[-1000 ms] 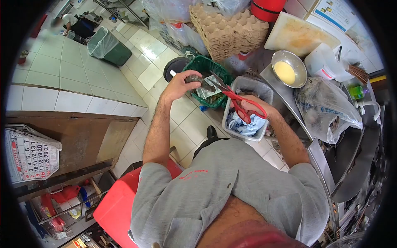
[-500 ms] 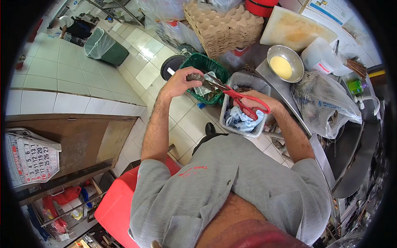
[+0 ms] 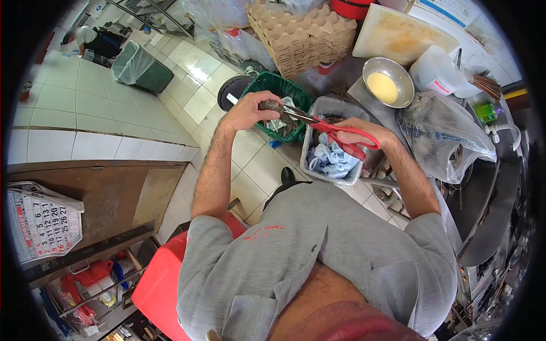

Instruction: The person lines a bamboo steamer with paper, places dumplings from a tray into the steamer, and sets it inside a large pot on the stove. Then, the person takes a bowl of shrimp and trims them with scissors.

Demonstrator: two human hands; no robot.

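Observation:
My left hand [image 3: 251, 111] is closed on a dark greyish item [image 3: 271, 108] that I cannot identify. In my right hand [image 3: 364, 135] are red-handled scissors [image 3: 350, 136], their blades pointing left at the dark item. The blade tips reach its right side; whether they touch it is too small to tell. Below the hands stand a green-lined bin [image 3: 303, 94] holding scraps and a grey bin [image 3: 306, 166] with light blue plastic inside.
A metal bowl of yellow liquid [image 3: 382, 87], a cutting board [image 3: 401, 35] and a clear plastic bag [image 3: 441, 136] are at the right. Egg trays [image 3: 304, 40] are stacked ahead. A red container [image 3: 162, 273] stands at lower left. Another person [image 3: 94, 40] is far off.
The scissors have turned from pointing up-left to lying flatter, and their blades have come closer together. My right hand has moved slightly right. The camera view has shifted a little.

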